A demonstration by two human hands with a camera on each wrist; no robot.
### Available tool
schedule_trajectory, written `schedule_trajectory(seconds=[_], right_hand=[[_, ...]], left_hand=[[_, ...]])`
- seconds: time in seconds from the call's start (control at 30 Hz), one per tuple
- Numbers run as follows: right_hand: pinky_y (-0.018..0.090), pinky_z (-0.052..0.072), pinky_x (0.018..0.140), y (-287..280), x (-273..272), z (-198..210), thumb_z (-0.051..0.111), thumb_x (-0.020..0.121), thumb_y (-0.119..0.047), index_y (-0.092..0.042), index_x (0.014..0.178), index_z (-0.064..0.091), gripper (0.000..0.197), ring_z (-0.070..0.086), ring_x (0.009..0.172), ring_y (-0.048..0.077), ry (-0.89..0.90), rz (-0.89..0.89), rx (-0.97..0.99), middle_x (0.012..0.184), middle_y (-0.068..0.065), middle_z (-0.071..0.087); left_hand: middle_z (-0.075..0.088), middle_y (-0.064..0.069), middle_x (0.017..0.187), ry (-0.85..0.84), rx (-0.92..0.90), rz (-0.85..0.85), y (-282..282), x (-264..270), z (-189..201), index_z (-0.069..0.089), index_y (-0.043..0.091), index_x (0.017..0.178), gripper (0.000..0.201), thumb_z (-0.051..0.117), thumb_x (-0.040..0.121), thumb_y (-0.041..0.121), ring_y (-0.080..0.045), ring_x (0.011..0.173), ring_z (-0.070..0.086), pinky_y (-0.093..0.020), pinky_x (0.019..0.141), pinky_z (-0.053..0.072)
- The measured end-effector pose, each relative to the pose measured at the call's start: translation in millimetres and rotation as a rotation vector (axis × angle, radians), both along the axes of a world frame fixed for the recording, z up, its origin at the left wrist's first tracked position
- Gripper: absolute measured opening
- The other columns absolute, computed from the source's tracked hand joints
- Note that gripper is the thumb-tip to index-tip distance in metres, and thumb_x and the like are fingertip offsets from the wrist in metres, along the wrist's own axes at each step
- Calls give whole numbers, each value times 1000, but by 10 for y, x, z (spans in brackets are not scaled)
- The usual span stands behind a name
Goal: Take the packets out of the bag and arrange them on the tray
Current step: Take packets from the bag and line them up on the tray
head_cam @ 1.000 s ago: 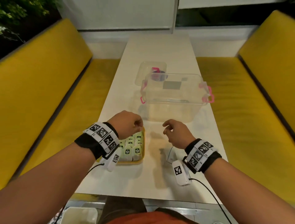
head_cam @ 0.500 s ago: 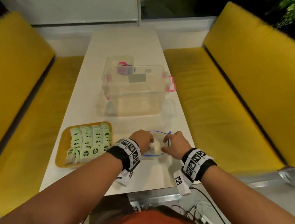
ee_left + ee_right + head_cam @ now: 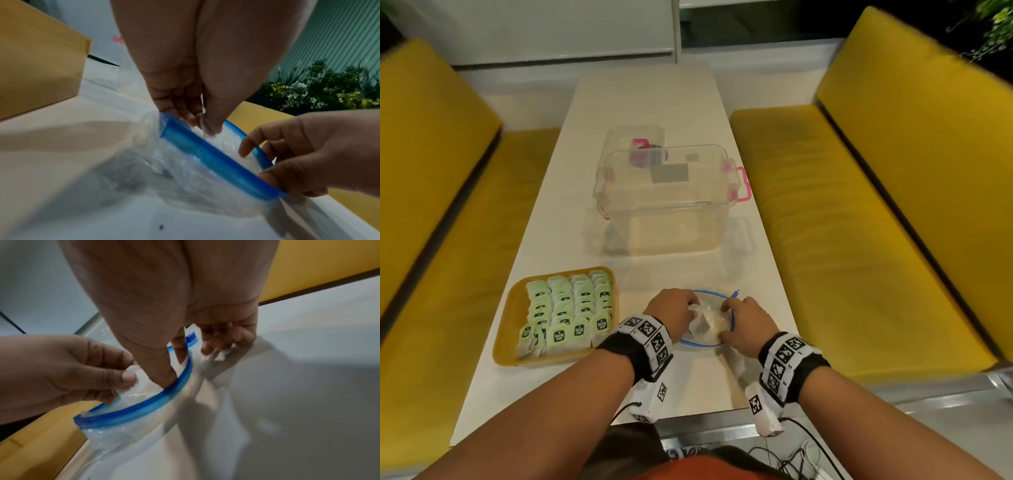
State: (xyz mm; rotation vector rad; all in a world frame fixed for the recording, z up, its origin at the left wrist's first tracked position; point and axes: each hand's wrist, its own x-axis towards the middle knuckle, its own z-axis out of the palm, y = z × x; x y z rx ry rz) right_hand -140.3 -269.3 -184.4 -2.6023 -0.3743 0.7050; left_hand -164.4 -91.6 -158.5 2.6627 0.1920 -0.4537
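Packets: one in the left grip at the bag mouth, the rest on the tray

Packets (image 3: 566, 313) lie in close rows on the yellow tray (image 3: 508, 346), at the near left of the white tabletop (image 3: 640, 85). Just right of the tray, the clear bag (image 3: 710, 330) with a blue zip rim stands open. The left hand (image 3: 674, 313) reaches into the mouth, thumb and fingers pinched on a white packet (image 3: 139, 381). The right hand (image 3: 744, 322) pinches the blue rim on the opposite side, thumb inside the mouth, fingers curled outside. Both wrists carry marker-patterned bands. Beyond the bag stands a clear storage box (image 3: 664, 202) with pink latches; its lid (image 3: 635, 140) lies behind. Yellow benches (image 3: 876, 205) flank both sides.
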Motion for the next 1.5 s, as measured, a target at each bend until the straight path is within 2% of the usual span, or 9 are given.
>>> schedule_trajectory(seconds=[0.27, 0.37, 0.53, 0.67, 0.8, 0.93, 1.13, 1.37, 1.5], right_hand=[[39, 40, 95, 128, -51, 290, 67, 73, -55, -31, 120, 56, 54, 33, 122, 24, -334, 73, 115, 133, 1, 37], [39, 40, 88, 219, -46, 371, 61, 83, -45, -23, 113, 54, 37, 42, 108, 20, -329, 143, 183, 112, -4, 52], [36, 41, 65, 246, 6, 401, 43, 93, -10, -11, 103, 42, 11, 51, 74, 24, -124, 86, 386, 83, 3, 52], [33, 34, 57, 213, 34, 352, 44, 93, -12, -19, 86, 36, 13, 44, 62, 16, -52, -26, 455, 72, -1, 48], [31, 34, 58, 197, -16, 260, 54, 92, -22, -21, 75, 35, 25, 44, 62, 16, -21, -80, 428, 70, 1, 48], [36, 40, 67, 186, -37, 147, 48, 99, -32, -11, 83, 47, 26, 53, 73, 25, 39, -127, 451, 79, 10, 59], [28, 34, 63, 202, -11, 148, 37, 103, -25, -13, 71, 45, 36, 46, 69, 19, 86, -138, 435, 72, 3, 52], [31, 50, 80, 225, 37, 75, 38, 98, -8, -9, 108, 65, 29, 64, 91, 22, 78, -56, 298, 102, 8, 70], [22, 44, 71, 204, 31, 61, 39, 96, -3, -11, 110, 64, 30, 59, 83, 14, 78, -57, 321, 103, 3, 69]], left_hand=[[69, 4, 81, -248, -144, 55, 16, 20, 286, 70, 24, 91, 9, 64, 88, 31, -15, 79, 63, -30, 75, 51], [65, 9, 73, -328, -255, 77, -34, 11, 391, 65, 29, 87, 4, 68, 84, 27, -6, 70, 61, -24, 68, 50], [68, 10, 67, -330, -344, 104, -62, 39, 480, 56, 29, 89, 6, 60, 92, 34, -5, 67, 62, -24, 66, 50], [71, 10, 78, -210, -126, 40, 34, 90, 391, 64, 27, 91, 23, 44, 98, 36, -12, 77, 64, -32, 75, 52], [69, 1, 100, 21, 249, -152, 78, 124, 255, 68, 30, 97, 18, 53, 90, 23, -23, 89, 64, -32, 78, 52], [65, -5, 108, 133, 440, -192, 100, 111, 155, 63, 22, 116, 30, 63, 87, 30, -27, 96, 64, -34, 81, 53], [66, -2, 96, 194, 500, -185, 54, 113, 78, 64, 18, 101, 27, 71, 81, 36, -23, 80, 60, -31, 69, 48], [63, -2, 109, 202, 432, -235, 114, 131, 41, 57, 22, 116, 41, 71, 82, 40, -24, 96, 63, -35, 83, 53], [61, 0, 113, 224, 408, -328, 115, 131, 58, 54, 32, 116, 37, 68, 83, 41, -23, 100, 60, -33, 79, 48]])
